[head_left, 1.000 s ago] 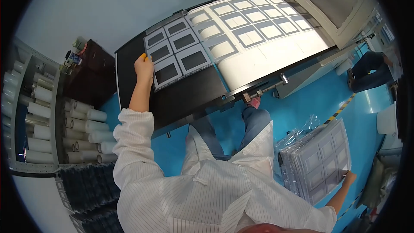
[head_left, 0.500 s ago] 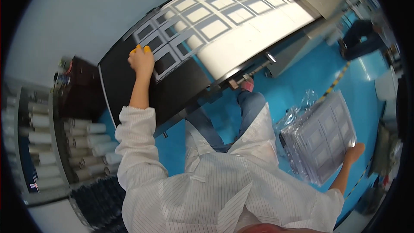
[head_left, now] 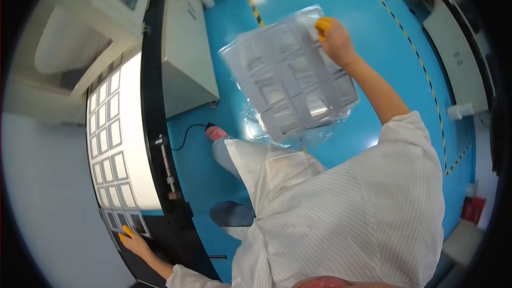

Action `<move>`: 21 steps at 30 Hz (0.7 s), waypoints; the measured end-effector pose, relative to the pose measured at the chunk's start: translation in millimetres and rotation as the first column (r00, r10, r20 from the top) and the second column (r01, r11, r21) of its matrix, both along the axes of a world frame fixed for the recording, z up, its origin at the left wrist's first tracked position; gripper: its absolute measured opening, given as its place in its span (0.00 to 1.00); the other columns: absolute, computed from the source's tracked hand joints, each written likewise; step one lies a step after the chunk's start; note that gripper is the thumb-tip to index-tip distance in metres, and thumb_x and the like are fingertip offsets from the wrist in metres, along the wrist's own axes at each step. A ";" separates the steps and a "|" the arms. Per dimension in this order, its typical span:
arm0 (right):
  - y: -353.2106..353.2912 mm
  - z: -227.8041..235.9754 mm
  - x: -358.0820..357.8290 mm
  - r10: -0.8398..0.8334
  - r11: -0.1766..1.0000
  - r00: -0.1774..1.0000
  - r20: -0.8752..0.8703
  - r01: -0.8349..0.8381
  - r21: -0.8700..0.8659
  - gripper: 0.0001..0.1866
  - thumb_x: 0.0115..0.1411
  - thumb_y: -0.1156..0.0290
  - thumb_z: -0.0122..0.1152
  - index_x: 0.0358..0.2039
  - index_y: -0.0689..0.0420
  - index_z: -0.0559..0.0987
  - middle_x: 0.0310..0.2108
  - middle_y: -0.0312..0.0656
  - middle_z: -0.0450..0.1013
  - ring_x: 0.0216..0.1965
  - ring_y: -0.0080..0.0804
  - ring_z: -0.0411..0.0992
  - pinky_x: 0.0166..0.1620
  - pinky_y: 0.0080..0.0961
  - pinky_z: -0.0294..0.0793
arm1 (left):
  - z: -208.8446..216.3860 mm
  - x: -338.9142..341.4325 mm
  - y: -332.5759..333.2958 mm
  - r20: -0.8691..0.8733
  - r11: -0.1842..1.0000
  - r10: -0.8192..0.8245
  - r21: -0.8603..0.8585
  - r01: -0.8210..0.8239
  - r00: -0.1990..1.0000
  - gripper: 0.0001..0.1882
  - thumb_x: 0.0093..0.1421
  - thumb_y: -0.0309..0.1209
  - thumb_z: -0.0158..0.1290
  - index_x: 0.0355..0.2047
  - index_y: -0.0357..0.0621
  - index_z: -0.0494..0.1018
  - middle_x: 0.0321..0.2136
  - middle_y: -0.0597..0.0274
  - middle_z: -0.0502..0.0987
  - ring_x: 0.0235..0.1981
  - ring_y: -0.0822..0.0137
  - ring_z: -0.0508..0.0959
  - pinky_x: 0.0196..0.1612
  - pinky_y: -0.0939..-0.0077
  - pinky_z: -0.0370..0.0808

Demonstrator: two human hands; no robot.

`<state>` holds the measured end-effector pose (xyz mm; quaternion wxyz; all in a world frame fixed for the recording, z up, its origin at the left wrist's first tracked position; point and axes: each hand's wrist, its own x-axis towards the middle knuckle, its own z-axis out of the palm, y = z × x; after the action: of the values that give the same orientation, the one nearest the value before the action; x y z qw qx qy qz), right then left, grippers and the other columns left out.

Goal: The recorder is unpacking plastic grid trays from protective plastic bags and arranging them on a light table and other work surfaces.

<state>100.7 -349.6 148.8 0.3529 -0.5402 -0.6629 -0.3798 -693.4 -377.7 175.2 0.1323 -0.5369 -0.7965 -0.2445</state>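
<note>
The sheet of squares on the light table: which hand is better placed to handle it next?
Left. The left hand already rests on the lower end of the sheet of squares on the light table, while the right hand is occupied gripping a bagged stack of sheets away from the table.

1. The left hand (head_left: 134, 241), low at the lower left of the frame, shows only its back and yellow fingertips; whether the fingers press or merely rest on the sheet of squares (head_left: 114, 154) cannot be told.
2. The dark end of that sheet runs off into the black rim at the lower left.
3. The right hand (head_left: 335, 40), upper right of centre, pinches the clear bag (head_left: 290, 88); the finger pads are behind the plastic.
4. What the grey squares inside the bag are is too blurred to tell.
5. The white machine (head_left: 186, 48) is cut off by the top edge.
</note>
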 end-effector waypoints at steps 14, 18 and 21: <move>-73.5 51.3 -117.1 0.483 0.875 0.876 -0.009 -0.482 0.041 0.14 0.41 0.80 0.62 0.32 0.60 0.74 0.30 0.40 0.70 0.30 0.39 0.68 0.33 0.29 0.69 | 35.3 528.0 -7.7 0.847 0.492 -0.113 0.501 0.712 -0.519 0.12 0.60 0.27 0.43 0.42 0.32 0.64 0.33 0.55 0.73 0.31 0.69 0.75 0.35 0.80 0.73; -89.5 60.4 -115.4 0.576 0.816 0.817 -0.034 -0.577 -0.046 0.10 0.44 0.79 0.60 0.30 0.59 0.75 0.32 0.40 0.71 0.31 0.41 0.68 0.35 0.30 0.68 | 25.8 540.1 -25.2 0.825 0.520 -0.297 0.562 0.643 -0.480 0.06 0.60 0.23 0.40 0.36 0.35 0.64 0.30 0.56 0.72 0.29 0.72 0.75 0.32 0.81 0.73; -90.1 86.0 -122.8 0.419 0.905 0.827 -0.375 -0.413 0.100 0.06 0.48 0.79 0.57 0.29 0.61 0.75 0.30 0.41 0.72 0.33 0.36 0.68 0.35 0.29 0.68 | 26.5 525.1 -35.9 0.791 0.498 -0.370 0.611 0.615 -0.486 0.05 0.60 0.22 0.40 0.36 0.35 0.63 0.30 0.56 0.72 0.28 0.71 0.75 0.32 0.81 0.73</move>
<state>-22.1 -439.8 234.9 0.5550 -0.4444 -0.6787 -0.1842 -168.3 -413.6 201.6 -0.6643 -0.4996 -0.2475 -0.4979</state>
